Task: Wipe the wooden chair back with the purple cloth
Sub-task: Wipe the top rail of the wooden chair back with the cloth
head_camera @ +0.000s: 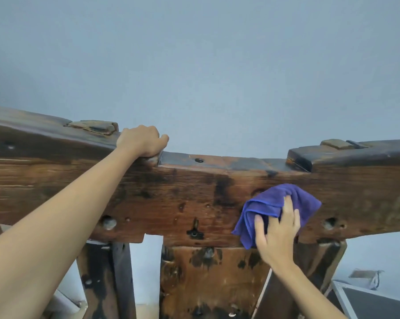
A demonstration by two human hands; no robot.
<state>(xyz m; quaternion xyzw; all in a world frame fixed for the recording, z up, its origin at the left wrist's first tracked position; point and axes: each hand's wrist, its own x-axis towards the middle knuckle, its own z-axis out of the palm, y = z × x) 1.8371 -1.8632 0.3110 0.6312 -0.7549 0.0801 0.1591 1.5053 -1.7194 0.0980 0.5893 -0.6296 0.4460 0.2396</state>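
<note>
Purple cloth point(275, 206), bunched into loose folds, lies flat against the front face of the wooden chair back point(148, 192), right of centre and just under the dip in the top edge. I see the right hand point(278, 233) laid over its lower half with fingers spread and nearly straight, pressing the fabric to the wood, not gripping it. The left hand point(141, 141) sits on the top edge at the step where the raised left section drops to the lower middle; its fingers curl over the far side, so I read it as a steadying hold on the chair.

Progress, as I judge it: wiping is under way on the broad crosspiece point(355, 192), with the cloth in contact and the hand placed for a stroke. No clear difference between cleaned and uncleaned wood shows; the dark blotches look like staining or wear in the timber, so I cannot tell how much of the surface is covered. The upright slat point(208, 272) below and the top edge point(229, 162) carry no cloth at present and probably remain to be done. Behind stands a plain blue-grey wall point(194, 54).
</note>
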